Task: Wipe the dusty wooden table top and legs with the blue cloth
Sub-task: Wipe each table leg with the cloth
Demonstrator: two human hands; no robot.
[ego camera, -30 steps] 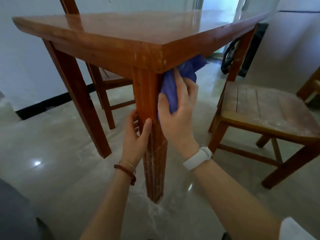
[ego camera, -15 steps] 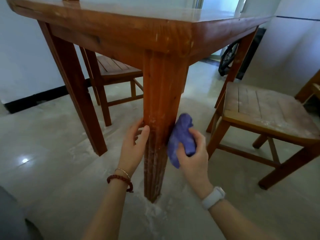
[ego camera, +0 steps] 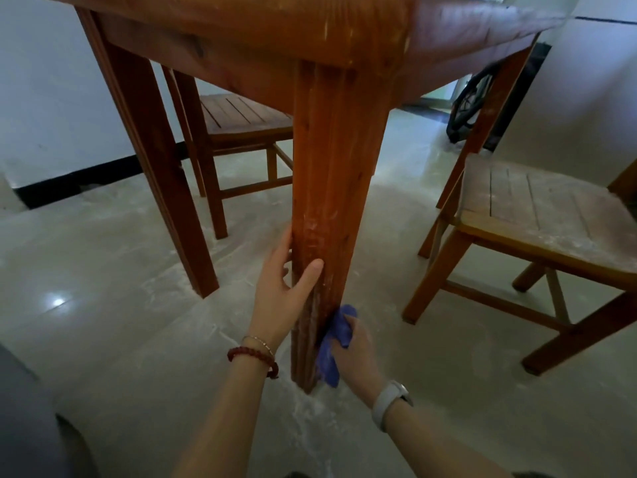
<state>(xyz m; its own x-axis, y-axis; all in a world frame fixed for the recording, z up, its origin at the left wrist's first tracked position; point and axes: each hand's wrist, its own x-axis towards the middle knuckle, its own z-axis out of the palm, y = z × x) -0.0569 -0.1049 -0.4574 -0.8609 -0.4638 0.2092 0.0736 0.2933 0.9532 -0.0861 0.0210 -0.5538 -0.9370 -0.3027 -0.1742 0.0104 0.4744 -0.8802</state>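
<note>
The wooden table (ego camera: 241, 32) fills the top of the head view, seen from below its edge. Its nearest leg (ego camera: 331, 188) runs down the middle and shows pale dust streaks on its lower half. My left hand (ego camera: 286, 291) grips that leg from the left, thumb across the front face. My right hand (ego camera: 358, 353) holds the bunched blue cloth (ego camera: 332, 343) pressed against the leg's right side, close to the foot. White dust lies on the floor around the foot.
A dusty wooden chair (ego camera: 537, 229) stands close on the right. Another wooden chair (ego camera: 238, 125) sits behind the table, near the white wall. A second table leg (ego camera: 151, 167) stands at left. A dark object (ego camera: 468, 105) lies at the back right.
My right hand has slid the blue cloth down the leg, from just under the table top to near the foot. My left hand stays on the leg. The camera has dropped lower.
</note>
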